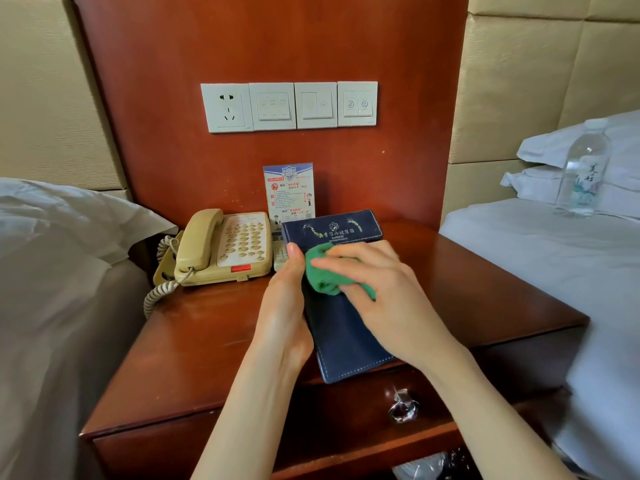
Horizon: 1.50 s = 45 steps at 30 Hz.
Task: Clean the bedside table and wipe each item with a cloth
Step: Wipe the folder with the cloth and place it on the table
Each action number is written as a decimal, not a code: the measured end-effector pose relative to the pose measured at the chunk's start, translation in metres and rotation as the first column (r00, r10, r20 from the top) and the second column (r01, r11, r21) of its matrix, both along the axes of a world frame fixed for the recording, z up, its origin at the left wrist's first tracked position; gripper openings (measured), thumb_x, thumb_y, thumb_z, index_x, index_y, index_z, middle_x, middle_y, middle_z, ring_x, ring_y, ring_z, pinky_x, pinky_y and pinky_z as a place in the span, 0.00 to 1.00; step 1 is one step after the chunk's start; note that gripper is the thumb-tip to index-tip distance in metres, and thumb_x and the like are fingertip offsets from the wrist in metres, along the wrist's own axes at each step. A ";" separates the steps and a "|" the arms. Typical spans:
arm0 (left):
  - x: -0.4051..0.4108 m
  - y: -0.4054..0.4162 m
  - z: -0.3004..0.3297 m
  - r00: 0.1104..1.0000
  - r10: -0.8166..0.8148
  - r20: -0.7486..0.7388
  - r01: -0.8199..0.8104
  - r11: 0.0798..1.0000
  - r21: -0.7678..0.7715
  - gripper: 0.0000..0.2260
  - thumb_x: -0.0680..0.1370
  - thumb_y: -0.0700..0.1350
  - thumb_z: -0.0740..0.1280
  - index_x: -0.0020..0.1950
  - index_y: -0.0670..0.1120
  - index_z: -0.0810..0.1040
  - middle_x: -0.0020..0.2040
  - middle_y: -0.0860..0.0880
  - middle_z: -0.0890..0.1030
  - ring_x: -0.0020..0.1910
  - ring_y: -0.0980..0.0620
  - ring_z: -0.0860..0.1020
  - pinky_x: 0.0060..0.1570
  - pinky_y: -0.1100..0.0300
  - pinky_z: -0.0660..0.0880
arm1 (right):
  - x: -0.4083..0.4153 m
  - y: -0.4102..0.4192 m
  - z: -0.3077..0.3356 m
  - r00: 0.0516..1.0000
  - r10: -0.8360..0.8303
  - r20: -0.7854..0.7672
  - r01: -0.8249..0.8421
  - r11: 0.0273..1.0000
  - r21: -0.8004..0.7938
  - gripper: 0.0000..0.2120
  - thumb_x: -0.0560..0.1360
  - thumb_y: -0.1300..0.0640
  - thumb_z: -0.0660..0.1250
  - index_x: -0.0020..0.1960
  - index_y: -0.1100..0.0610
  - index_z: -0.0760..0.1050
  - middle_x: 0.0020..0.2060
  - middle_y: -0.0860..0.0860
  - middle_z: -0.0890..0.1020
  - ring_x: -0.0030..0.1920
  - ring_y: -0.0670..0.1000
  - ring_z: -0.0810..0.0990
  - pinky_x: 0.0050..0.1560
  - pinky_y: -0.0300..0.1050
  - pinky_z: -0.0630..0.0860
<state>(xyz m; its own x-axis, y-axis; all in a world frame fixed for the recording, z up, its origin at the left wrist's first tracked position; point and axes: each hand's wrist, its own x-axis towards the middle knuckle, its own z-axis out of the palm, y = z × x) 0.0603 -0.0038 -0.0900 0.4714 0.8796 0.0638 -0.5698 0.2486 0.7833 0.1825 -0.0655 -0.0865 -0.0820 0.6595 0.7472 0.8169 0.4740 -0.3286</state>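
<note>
The dark blue folder [341,299] carries gold Chinese characters above a small Latin line too blurred to read, the standing card [289,192] bears red and blue Chinese print, and the water bottle [581,169] shows brushed calligraphy.

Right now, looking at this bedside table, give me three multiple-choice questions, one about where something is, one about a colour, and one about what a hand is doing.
1. Where does the water bottle stand?
A. on the bed to the right
B. beside the telephone
C. in the drawer

2. What colour is the cloth?
A. white
B. green
C. red

3. What is the right hand doing?
A. lifting the handset
B. pulling the drawer ring
C. pressing the cloth on the blue folder

Answers: 1 A, the bottle is upright on the white bedding by the pillows. 2 B, green fabric shows under the fingers. 3 C, the hand lies over the cloth on the folder, while the left hand holds the folder's left edge; the telephone lies untouched.
</note>
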 end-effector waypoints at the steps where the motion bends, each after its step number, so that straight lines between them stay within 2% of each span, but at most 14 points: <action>1: 0.000 0.000 -0.001 1.000 -0.004 0.012 0.004 1.000 -0.004 0.19 0.80 0.58 0.59 0.53 0.46 0.82 0.47 0.44 0.86 0.45 0.49 0.86 0.34 0.59 0.81 | 0.002 0.001 0.001 1.000 0.003 -0.009 -0.003 1.000 -0.001 0.23 0.74 0.69 0.67 0.62 0.48 0.78 0.55 0.39 0.75 0.59 0.48 0.70 0.62 0.39 0.67; 5: 0.002 -0.001 -0.001 0.999 0.038 -0.011 -0.038 0.999 0.005 0.19 0.81 0.58 0.58 0.53 0.47 0.82 0.48 0.46 0.87 0.45 0.50 0.86 0.33 0.60 0.81 | 0.021 0.003 0.003 0.989 -0.099 -0.107 0.104 0.994 0.040 0.22 0.73 0.71 0.66 0.59 0.50 0.80 0.52 0.40 0.76 0.55 0.44 0.70 0.55 0.31 0.70; 9: 0.000 0.001 0.000 0.995 0.094 -0.037 -0.094 0.996 0.010 0.15 0.78 0.60 0.61 0.54 0.53 0.81 0.46 0.51 0.87 0.43 0.54 0.86 0.34 0.59 0.80 | 0.031 0.003 -0.003 0.943 -0.215 -0.255 0.222 0.975 -0.001 0.19 0.75 0.69 0.66 0.61 0.51 0.79 0.54 0.40 0.74 0.58 0.46 0.73 0.51 0.26 0.73; 12: 0.000 0.001 -0.001 0.994 0.104 -0.033 -0.105 0.994 -0.012 0.16 0.78 0.61 0.62 0.54 0.52 0.81 0.46 0.51 0.87 0.43 0.53 0.86 0.39 0.56 0.78 | 0.025 0.001 -0.007 0.957 -0.245 -0.156 0.255 0.966 0.048 0.20 0.75 0.71 0.65 0.62 0.53 0.78 0.55 0.43 0.77 0.57 0.48 0.72 0.54 0.38 0.76; 16: -0.003 0.000 0.002 0.999 0.034 -0.004 -0.034 0.992 -0.119 0.23 0.78 0.62 0.60 0.55 0.44 0.80 0.47 0.43 0.86 0.43 0.46 0.86 0.35 0.56 0.82 | 0.006 -0.005 -0.014 0.998 0.063 -0.024 -0.062 0.998 0.012 0.22 0.73 0.73 0.66 0.59 0.52 0.80 0.56 0.45 0.79 0.58 0.49 0.72 0.61 0.44 0.71; 19: -0.007 -0.001 0.005 0.999 0.029 0.030 -0.023 0.986 -0.168 0.24 0.78 0.62 0.61 0.59 0.43 0.79 0.52 0.39 0.85 0.50 0.40 0.84 0.50 0.46 0.80 | 0.004 -0.010 -0.014 0.966 0.257 -0.033 -0.259 0.952 -0.161 0.23 0.73 0.71 0.67 0.57 0.47 0.81 0.55 0.41 0.79 0.58 0.49 0.73 0.60 0.44 0.72; 23: -0.006 -0.003 0.005 0.995 0.084 0.060 -0.072 0.981 -0.180 0.24 0.79 0.61 0.60 0.66 0.45 0.77 0.58 0.41 0.83 0.57 0.40 0.81 0.56 0.44 0.77 | 0.026 -0.018 -0.009 0.946 0.316 -0.077 -0.323 0.884 -0.339 0.20 0.73 0.71 0.68 0.53 0.47 0.83 0.52 0.40 0.79 0.54 0.50 0.75 0.56 0.45 0.73; 27: -0.005 -0.001 0.005 0.985 0.169 0.043 -0.159 0.970 -0.182 0.23 0.78 0.62 0.62 0.65 0.48 0.77 0.56 0.46 0.84 0.56 0.44 0.82 0.55 0.45 0.77 | 0.050 -0.024 -0.009 0.954 0.249 -0.168 -0.297 0.868 -0.399 0.25 0.70 0.75 0.66 0.45 0.45 0.85 0.50 0.39 0.80 0.55 0.48 0.75 0.55 0.38 0.73; 30: -0.007 0.002 0.004 0.982 0.187 0.014 -0.183 0.972 -0.147 0.21 0.78 0.62 0.62 0.65 0.50 0.77 0.55 0.48 0.85 0.54 0.46 0.83 0.52 0.47 0.78 | 0.062 -0.025 -0.010 0.955 0.124 -0.269 -0.217 0.911 -0.351 0.26 0.69 0.76 0.64 0.44 0.45 0.85 0.49 0.40 0.80 0.55 0.44 0.76 0.53 0.31 0.71; 33: -0.007 0.003 0.003 0.987 0.158 -0.034 -0.161 0.981 -0.108 0.19 0.79 0.60 0.61 0.62 0.52 0.78 0.53 0.49 0.86 0.51 0.48 0.84 0.42 0.52 0.79 | 0.065 -0.021 -0.012 0.942 0.021 -0.334 -0.113 0.960 -0.256 0.24 0.72 0.75 0.64 0.49 0.47 0.83 0.50 0.40 0.80 0.56 0.39 0.77 0.52 0.28 0.71; 38: 0.000 -0.003 0.002 0.992 0.090 -0.091 -0.090 0.996 0.006 0.12 0.80 0.56 0.61 0.51 0.52 0.81 0.44 0.50 0.87 0.40 0.53 0.86 0.29 0.59 0.80 | 0.055 -0.012 -0.007 0.906 -0.125 -0.404 0.101 0.992 -0.080 0.20 0.75 0.71 0.65 0.57 0.49 0.81 0.54 0.42 0.78 0.58 0.40 0.75 0.51 0.22 0.68; 40: 0.001 -0.004 0.001 0.988 0.085 -0.126 -0.078 0.995 0.057 0.13 0.80 0.57 0.61 0.51 0.52 0.81 0.45 0.50 0.87 0.42 0.53 0.86 0.35 0.56 0.80 | 0.050 -0.012 -0.004 0.933 -0.171 -0.318 0.163 0.985 -0.049 0.20 0.74 0.72 0.65 0.58 0.52 0.80 0.53 0.44 0.77 0.56 0.42 0.74 0.50 0.21 0.68; 43: 0.001 -0.004 0.002 0.980 0.049 -0.194 -0.025 0.992 0.121 0.18 0.80 0.60 0.60 0.51 0.51 0.84 0.48 0.48 0.87 0.46 0.50 0.85 0.45 0.52 0.79 | 0.039 -0.016 -0.002 0.973 -0.145 -0.183 0.138 0.989 -0.049 0.21 0.73 0.72 0.66 0.60 0.52 0.80 0.53 0.44 0.75 0.57 0.44 0.72 0.53 0.23 0.69; 45: 0.004 -0.006 0.000 0.969 0.032 -0.245 0.016 0.982 0.191 0.20 0.81 0.60 0.58 0.50 0.52 0.86 0.51 0.48 0.86 0.50 0.50 0.85 0.51 0.51 0.78 | 0.029 -0.016 0.000 0.975 -0.106 -0.196 0.107 0.994 -0.006 0.21 0.73 0.71 0.67 0.60 0.52 0.79 0.52 0.44 0.74 0.57 0.42 0.72 0.53 0.24 0.69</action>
